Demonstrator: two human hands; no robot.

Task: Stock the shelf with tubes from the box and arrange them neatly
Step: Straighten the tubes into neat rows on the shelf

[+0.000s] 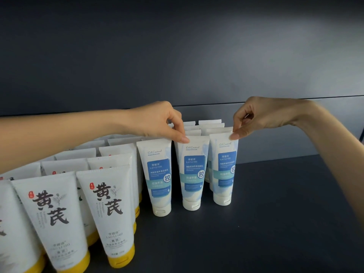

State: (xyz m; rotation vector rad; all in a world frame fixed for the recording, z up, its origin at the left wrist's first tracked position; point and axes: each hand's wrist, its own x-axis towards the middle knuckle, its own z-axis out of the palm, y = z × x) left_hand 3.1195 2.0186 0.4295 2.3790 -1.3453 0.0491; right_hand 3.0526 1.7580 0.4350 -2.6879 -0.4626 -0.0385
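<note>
Pinching crimped tops, the left hand (157,121) grips the middle blue tube (194,170), the right hand (262,115) the end tube (226,168) at 3 o'clock on the shelf (266,223). Gentle, level nudges should square both without tipping them.

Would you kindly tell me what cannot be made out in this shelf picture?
Head view:
- Rear blue tubes: hidden behind those in front, only tops show.
- Leftmost yellow-capped tubes: cut off by the left and bottom edges.
- Small print on the middle blue tube and right blue tube: too small.
- Box: out of frame.
</note>
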